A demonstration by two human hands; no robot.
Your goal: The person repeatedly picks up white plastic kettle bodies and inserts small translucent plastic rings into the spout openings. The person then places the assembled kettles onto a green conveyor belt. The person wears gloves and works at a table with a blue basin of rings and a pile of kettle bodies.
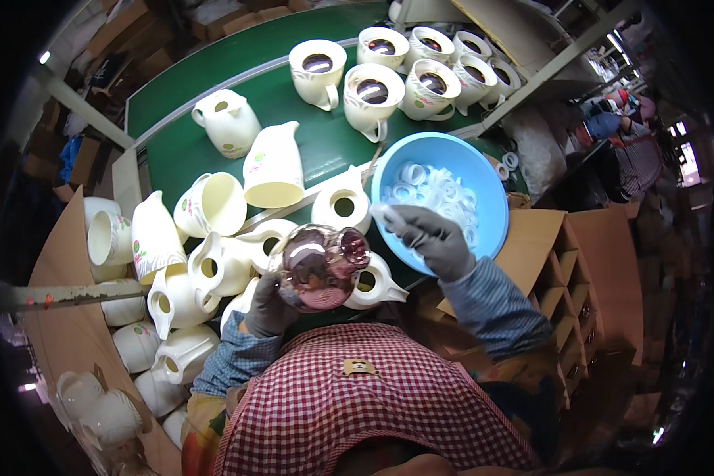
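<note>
My left hand (268,308), in a grey glove, is closed around a shiny pinkish glass flask liner (317,270) whose narrow neck tilts to the right. My right hand (436,238), gloved as well, pinches a translucent white plastic ring (387,216) over the near left rim of a light blue basin (496,186). Loose white rings (444,190) fill the basin's bottom. Beside and beyond the liner, cream-coloured jug bodies (343,208) with spouts and open necks lie or stand close together.
A green conveyor belt (166,170) runs behind the jugs. At its far side several white jug shells (373,103) stand upright with dark liners inside. More jugs sit in a cardboard box (63,293) at left. A divided carton (563,301) stands at right. A metal bar (63,297) crosses the left.
</note>
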